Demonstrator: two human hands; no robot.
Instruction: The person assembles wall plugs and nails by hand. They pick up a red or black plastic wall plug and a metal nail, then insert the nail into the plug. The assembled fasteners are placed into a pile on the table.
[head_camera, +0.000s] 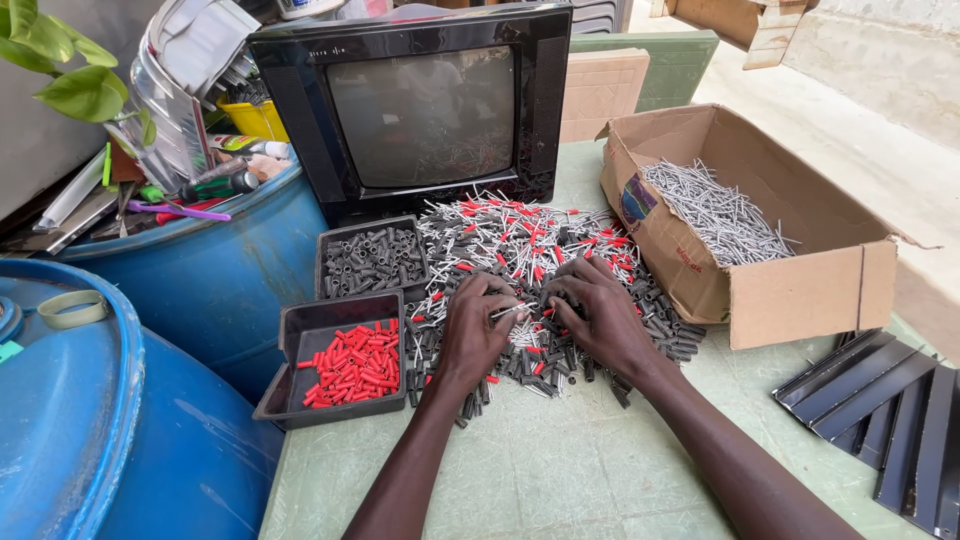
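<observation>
Both hands rest knuckles-up on a heap of small parts (540, 250), fingers curled down into it; the left hand (475, 330) pinches a thin silver pin (510, 311) between thumb and fingertips, while the right hand (595, 315) lies just beside it with fingers bent among the pieces, and I cannot tell whether it grips anything. That heap, a mix of short black sleeves, red sleeves and metal pins, lies spread over the green tabletop (560, 470) right in front of the person. To the left of the heap sit two dark trays: the nearer tray (335, 405) holds only red sleeves (355, 370), the farther tray (372, 232) only black sleeves (375, 258). An open cardboard box (800, 290) stands to the right, touching the heap's edge, with a pile of bare grey pins (715, 215) inside. Behind the heap an old black television set (420, 110) stands switched off and closes the far side. Dark metal channels (880, 400) lie at the table's right edge. Two blue plastic barrels (130, 430) stand to the left, the rear one topped with tools and clutter, and green leaves (60, 60) hang in at the upper left corner. Pale concrete runs along the right background.
</observation>
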